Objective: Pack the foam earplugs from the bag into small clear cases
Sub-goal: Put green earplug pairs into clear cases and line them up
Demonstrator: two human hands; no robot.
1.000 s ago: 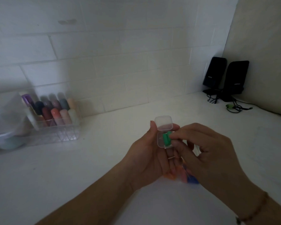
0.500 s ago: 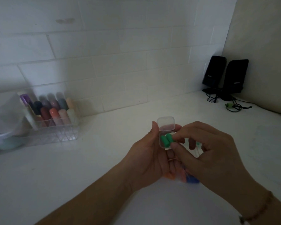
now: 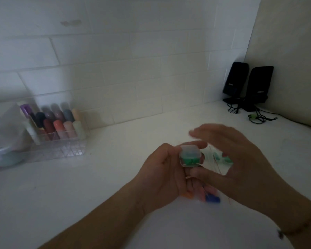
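Left hand [image 3: 162,173] holding one clear case [image 3: 189,155], two green earplugs [image 3: 188,160] inside

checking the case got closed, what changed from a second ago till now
The right hand let go of the green earplugs and opened, fingers lifted above the small clear case. The lid, upright before, is folded down over them. The left hand still holds the case.

Organizer [image 3: 61,141] sits far left on the table [image 3: 115,177], against the wall. Speakers [image 3: 248,85] stand in the back right corner. Case [image 3: 189,156] in left hand [image 3: 162,177], right hand [image 3: 241,162] just beside it.
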